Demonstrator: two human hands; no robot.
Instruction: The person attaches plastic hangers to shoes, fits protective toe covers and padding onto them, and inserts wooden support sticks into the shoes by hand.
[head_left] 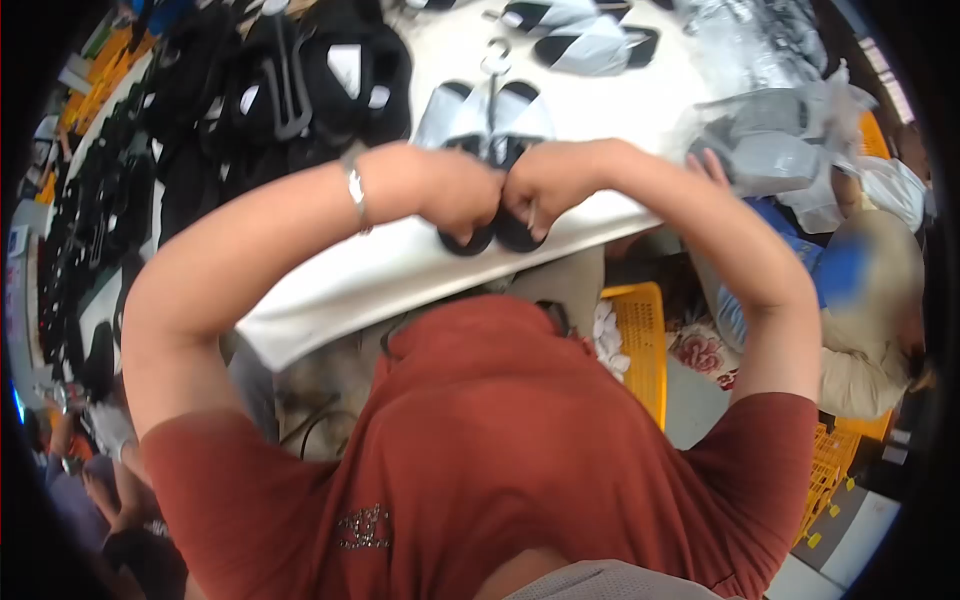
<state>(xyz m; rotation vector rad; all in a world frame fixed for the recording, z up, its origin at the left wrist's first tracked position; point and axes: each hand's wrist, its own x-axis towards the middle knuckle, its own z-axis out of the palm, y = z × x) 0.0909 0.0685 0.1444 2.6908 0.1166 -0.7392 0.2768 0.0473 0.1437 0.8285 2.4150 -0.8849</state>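
A pair of black sandals [518, 232] with pale wrapping over the upper ends lies on the white table [330, 295], with a hanger [495, 60] at the far end. My left hand [460, 195] has its fingers curled on the left sandal. My right hand [545, 188] is closed on the right sandal near its inner edge. Both hands nearly touch between the two sandals, and they cover the middle of the pair. A silvery bracelet is on my left wrist.
Black footwear [350, 70] is piled at the upper left. More wrapped sandals [597, 48] lie at the far side. Bagged items [770, 150] are at the right, beside another person. A yellow crate [640, 335] stands below the table edge.
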